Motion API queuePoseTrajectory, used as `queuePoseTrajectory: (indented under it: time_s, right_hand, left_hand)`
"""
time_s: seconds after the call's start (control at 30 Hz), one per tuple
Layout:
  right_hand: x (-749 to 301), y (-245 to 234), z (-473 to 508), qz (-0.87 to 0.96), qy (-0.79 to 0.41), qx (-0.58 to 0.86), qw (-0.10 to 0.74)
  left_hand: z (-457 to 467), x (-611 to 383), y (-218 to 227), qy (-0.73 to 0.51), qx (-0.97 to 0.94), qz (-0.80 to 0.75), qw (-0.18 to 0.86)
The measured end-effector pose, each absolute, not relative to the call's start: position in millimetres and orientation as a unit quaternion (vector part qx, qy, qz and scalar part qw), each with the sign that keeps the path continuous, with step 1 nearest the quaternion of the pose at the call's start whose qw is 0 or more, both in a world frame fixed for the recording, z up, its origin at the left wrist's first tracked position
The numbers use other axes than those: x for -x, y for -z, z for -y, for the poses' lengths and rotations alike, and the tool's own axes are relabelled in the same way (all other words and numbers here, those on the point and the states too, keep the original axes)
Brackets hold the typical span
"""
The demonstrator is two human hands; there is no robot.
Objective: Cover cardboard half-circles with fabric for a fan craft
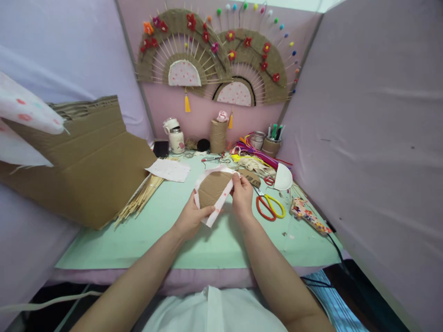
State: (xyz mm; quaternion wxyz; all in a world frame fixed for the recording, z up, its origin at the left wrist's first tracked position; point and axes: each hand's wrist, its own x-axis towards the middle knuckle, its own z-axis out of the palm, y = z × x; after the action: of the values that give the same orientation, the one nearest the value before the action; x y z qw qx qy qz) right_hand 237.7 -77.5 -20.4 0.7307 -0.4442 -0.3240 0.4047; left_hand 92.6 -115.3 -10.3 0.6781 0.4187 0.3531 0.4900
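Observation:
Both hands hold up a half-round cardboard piece (212, 186) above the green tabletop. White cloth with pink spots (221, 203) is folded over its edges as a border. My left hand (192, 216) grips the lower left, its thumb lying on the cloth strip along the straight edge. At the upper right corner my right hand (241, 196) pinches the cloth between thumb and fingers. Just right of that hand lie scissors (270, 206) with one red and one yellow handle. Behind the work, partly hidden, is a brown cardboard piece with dark print (249, 177).
A large cardboard sheet (79, 170) leans at the left beside bamboo sticks (140, 198). A floral glue gun (308, 214) with a black cord lies right. A bottle (175, 137), twine roll (218, 136) and pen holder (272, 146) stand behind. Cardboard fans (256, 50) hang on the back wall.

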Motion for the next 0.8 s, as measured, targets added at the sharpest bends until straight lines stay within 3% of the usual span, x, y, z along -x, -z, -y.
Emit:
queuePoseTrajectory:
  time_s: [0.3, 0.53, 0.7, 0.8]
  right_hand:
    - [-269, 21, 73, 0.397, -0.410, 0.531, 0.627]
    - [-273, 27, 65, 0.359, -0.384, 0.519, 0.674]
    - [-257, 29, 74, 0.474, -0.499, 0.483, 0.541]
    - [-246, 27, 82, 0.505, -0.514, 0.467, 0.513]
  left_hand:
    - [99, -65, 12, -0.389, -0.520, -0.388, 0.654]
    - [93, -56, 4, -0.403, -0.435, -0.391, 0.704]
    - [89, -59, 6, -0.466, -0.390, -0.378, 0.698]
    - [92, -61, 6, -0.456, -0.408, -0.370, 0.699]
